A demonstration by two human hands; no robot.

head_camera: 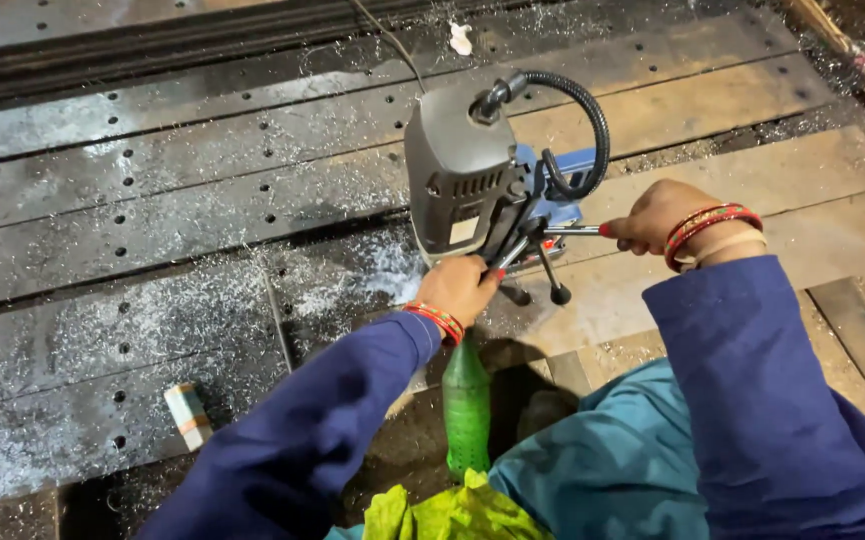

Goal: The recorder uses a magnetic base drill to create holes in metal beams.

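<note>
While steel plates (153, 200) with drilled holes and metal shavings fill most of the view, the magnetic drill press (468, 185) stands upright on them, centre frame. I'd judge it heavy, rigid, top-loaded; best taken by the grey motor housing or the feed handles, not the black hose (588, 120). Green plastic bottle (466, 410) stands just below it: light, slippery. My right hand (658, 215) is clenched round the red-tipped feed handle (575, 230). My left hand (461, 288) is closed on another spoke of the same handle set, beside the drill base. Small wrapped roll (189, 414) lies well apart, left.
</note>
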